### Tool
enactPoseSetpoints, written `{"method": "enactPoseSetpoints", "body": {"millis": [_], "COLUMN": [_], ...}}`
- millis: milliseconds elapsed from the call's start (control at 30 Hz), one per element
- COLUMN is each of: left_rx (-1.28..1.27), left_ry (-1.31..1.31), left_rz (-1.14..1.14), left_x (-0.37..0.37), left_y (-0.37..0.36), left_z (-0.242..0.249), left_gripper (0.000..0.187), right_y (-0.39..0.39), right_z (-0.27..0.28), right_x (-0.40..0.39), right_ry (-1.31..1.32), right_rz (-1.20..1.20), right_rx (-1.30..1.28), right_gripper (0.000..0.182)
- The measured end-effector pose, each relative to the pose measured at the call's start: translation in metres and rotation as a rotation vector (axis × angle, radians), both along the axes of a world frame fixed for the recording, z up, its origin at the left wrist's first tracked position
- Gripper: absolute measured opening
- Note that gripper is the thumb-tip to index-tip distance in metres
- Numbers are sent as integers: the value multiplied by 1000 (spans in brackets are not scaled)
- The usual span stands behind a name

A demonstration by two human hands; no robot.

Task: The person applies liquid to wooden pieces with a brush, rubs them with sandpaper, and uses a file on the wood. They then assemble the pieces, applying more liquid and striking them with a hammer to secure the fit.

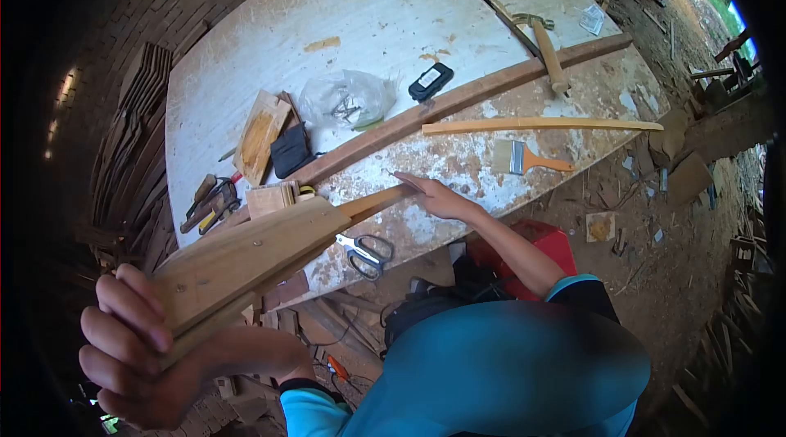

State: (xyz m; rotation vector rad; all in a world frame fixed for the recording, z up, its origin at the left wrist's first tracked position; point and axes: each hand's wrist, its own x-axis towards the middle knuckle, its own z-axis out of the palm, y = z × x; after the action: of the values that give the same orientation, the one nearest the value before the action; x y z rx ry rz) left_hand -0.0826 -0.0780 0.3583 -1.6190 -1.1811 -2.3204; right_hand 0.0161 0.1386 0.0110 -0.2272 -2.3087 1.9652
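Note:
My left hand (131,347) is closed around the wide near end of a long wooden piece (246,253), raised in front of me at the lower left. Nail or screw heads dot its face, and a narrow strip extends from its far end. At the tip of that strip, my right hand (446,198) grips it between thumb and fingers above the worktable (344,15). Scissors (368,257) lie just under the strip by the table's near edge. Behind it are a wood block (274,198) and a black pouch (291,150).
A long wooden bar (467,93) crosses the table. Around it are a hammer (548,52), a saw (503,18), a thin wood strip (540,124), a paintbrush (532,160), a black device (431,81) and a plastic bag (348,97). Hand tools (213,201) sit at left.

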Motion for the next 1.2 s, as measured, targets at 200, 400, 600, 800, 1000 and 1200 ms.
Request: {"method": "enactPoseSetpoints", "body": {"millis": [200,400,600,800,1000,1200], "left_rx": [-80,-136,-128,-141,-153,-154], "left_ry": [111,204,221,342,356,335], "left_rz": [-160,6,-117,-95,-56,5], "left_x": [-8,-8,-13,-10,-7,-10], "left_y": [-17,-11,3,12,11,11], "left_z": [-2,2,7,16,19,20], "left_gripper": [32,36,35,39,38,36], "right_y": [32,15,-3,-13,-34,-21], "right_z": [-11,11,-6,0,23,8], "right_x": [10,10,0,-9,-24,-30], "right_ry": [-74,204,108,197,327,225], "right_rz": [-425,-472,-375,-283,-318,-363], "right_rx": [-160,-96,-344,-388,-437,-290], "right_gripper": [45,45,52,41,43,38]}}
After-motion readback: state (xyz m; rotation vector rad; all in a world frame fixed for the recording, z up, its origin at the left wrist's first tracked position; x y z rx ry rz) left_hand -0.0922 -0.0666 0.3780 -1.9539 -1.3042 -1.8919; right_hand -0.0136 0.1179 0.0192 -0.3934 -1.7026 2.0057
